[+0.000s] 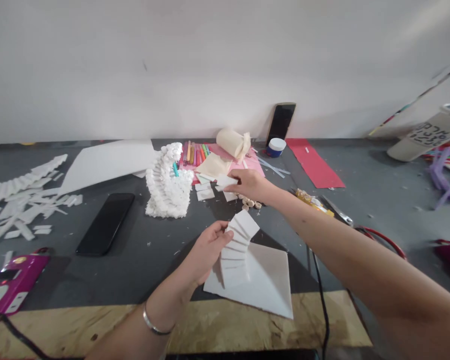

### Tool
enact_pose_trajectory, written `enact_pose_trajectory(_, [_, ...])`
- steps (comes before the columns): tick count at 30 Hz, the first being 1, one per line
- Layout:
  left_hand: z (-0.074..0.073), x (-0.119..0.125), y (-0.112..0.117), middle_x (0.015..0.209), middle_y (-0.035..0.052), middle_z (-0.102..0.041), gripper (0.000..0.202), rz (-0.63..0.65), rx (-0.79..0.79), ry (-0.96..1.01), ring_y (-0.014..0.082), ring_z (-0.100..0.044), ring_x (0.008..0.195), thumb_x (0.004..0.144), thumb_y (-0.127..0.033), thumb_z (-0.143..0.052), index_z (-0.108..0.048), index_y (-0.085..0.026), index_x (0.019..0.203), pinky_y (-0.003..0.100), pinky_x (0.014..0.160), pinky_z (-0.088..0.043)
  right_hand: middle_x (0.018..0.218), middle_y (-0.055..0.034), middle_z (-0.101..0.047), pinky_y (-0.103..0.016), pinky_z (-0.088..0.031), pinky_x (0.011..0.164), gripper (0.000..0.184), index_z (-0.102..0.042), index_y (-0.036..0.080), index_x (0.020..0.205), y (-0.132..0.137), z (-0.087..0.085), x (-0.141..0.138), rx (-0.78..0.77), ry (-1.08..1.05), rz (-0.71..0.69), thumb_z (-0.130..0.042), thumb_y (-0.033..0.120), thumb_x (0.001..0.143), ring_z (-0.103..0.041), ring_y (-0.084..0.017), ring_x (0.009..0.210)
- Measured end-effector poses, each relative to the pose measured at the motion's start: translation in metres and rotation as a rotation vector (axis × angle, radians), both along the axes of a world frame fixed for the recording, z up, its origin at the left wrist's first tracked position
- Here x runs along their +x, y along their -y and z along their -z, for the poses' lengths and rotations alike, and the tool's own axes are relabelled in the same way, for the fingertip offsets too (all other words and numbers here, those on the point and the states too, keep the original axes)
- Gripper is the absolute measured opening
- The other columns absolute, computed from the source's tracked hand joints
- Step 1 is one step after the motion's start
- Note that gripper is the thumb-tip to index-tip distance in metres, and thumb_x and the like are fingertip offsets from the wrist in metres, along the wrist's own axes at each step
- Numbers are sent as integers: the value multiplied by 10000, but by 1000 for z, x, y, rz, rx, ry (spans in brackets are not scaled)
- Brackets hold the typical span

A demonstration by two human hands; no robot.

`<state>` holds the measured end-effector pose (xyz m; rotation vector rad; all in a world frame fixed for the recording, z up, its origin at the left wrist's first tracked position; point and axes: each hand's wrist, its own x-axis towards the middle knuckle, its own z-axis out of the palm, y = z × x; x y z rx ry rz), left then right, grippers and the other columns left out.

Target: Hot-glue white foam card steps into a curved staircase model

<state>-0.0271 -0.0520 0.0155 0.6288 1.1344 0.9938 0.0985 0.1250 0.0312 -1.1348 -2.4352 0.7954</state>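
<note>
Your left hand (210,247) is in the lower middle of the frame. Its fingers are pinched on the side of a little paper staircase (237,250). The staircase is white. It is made of small flat pieces stacked one on another, each turned a bit, so it curls like a fan as it goes up. Its bottom sits on a white square sheet (270,282) that lies on the gray table (153,250).

Your right hand (249,184) reaches out to the middle of the frame. Its fingers are closed on a small white paper piece (225,181). More small white pieces (204,191) lie on the table just under it.

To the left of your right hand stands a bigger white curled tower (167,185), made the same way. A black phone (105,223) lies flat at the left. White paper scraps (26,210) are spread at the far left. Colored sticks (195,152) lie behind the tower.
</note>
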Motion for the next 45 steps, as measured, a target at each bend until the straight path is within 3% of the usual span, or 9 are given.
enact_pose_trajectory(3, [0, 0, -1, 855, 33, -676, 324, -17, 8, 27, 158, -608, 765, 764, -375, -723, -596, -164, 973, 276, 724, -433, 596, 22, -583, -253, -370, 521, 226, -529, 203, 708, 12, -12, 20, -249, -238, 129, -602, 360, 854, -531, -122, 532])
enact_pose_trajectory(7, [-2, 1, -1, 805, 18, -670, 306, -38, -2, 38, 142, -603, 733, 751, -362, -744, -602, -163, 936, 261, 707, -438, 725, -23, -688, -263, -433, 518, 171, -621, 209, 879, 36, -17, 58, -449, -378, 230, -616, 378, 852, -596, -131, 547])
enact_pose_trajectory(14, [-3, 2, -2, 816, 53, -703, 319, -59, -63, 39, 205, -660, 779, 723, -373, -759, -580, -169, 891, 318, 733, -473, 710, -7, -668, -279, -498, 544, 313, -641, 204, 1027, 82, 16, 106, -566, -356, 295, -654, 438, 819, -599, -138, 572])
enact_pose_trajectory(18, [-2, 2, -3, 890, 97, -733, 317, -60, -94, 39, 244, -684, 848, 740, -365, -732, -566, -170, 927, 348, 759, -489, 982, -60, -707, -343, -511, 656, 298, -646, 243, 1094, 104, 18, 120, -284, -117, 332, -608, 401, 844, -636, -177, 703])
enact_pose_trajectory(21, [-3, 2, -4, 908, 106, -741, 313, -60, -107, 41, 237, -688, 835, 765, -349, -710, -557, -172, 973, 349, 756, -494, 1025, -70, -705, -369, -462, 684, 235, -655, 252, 982, 118, 11, 143, -1, 177, 555, -541, 428, 876, -641, -217, 751])
enact_pose_trajectory(26, [0, 0, -4, 936, 119, -743, 330, -14, -84, 78, 242, -690, 874, 788, -346, -696, -578, -165, 1038, 337, 765, -487, 844, -85, -708, -342, -398, 570, 467, -632, 247, 900, 126, 22, 170, -59, 453, 839, -488, 685, 826, -662, -299, 778])
enact_pose_trajectory(33, [-1, 2, -4, 928, 123, -743, 342, -3, -55, 99, 256, -686, 884, 764, -333, -714, -626, -147, 1038, 345, 779, -483, 887, -110, -725, -345, -452, 635, 353, -632, 219, 915, 99, 44, 160, -60, 307, 879, -568, 541, 787, -691, -299, 822])
enact_pose_trajectory(39, [-4, 1, -4, 910, 124, -743, 354, -23, -68, 108, 236, -682, 834, 745, -324, -725, -637, -138, 1033, 330, 748, -482, 608, -58, -667, -339, -472, 471, 289, -657, 195, 957, 94, 49, 173, -360, -68, 940, -587, 387, 754, -619, -225, 474])
enact_pose_trajectory(45, [-3, 0, -2, 909, 116, -743, 339, -11, -61, 131, 231, -685, 827, 769, -307, -706, -633, -143, 1057, 327, 747, -476, 799, -41, -644, -249, -471, 424, 363, -651, 211, 1047, 102, 43, 166, -582, -580, 804, -664, 263, 688, -589, -149, 575])
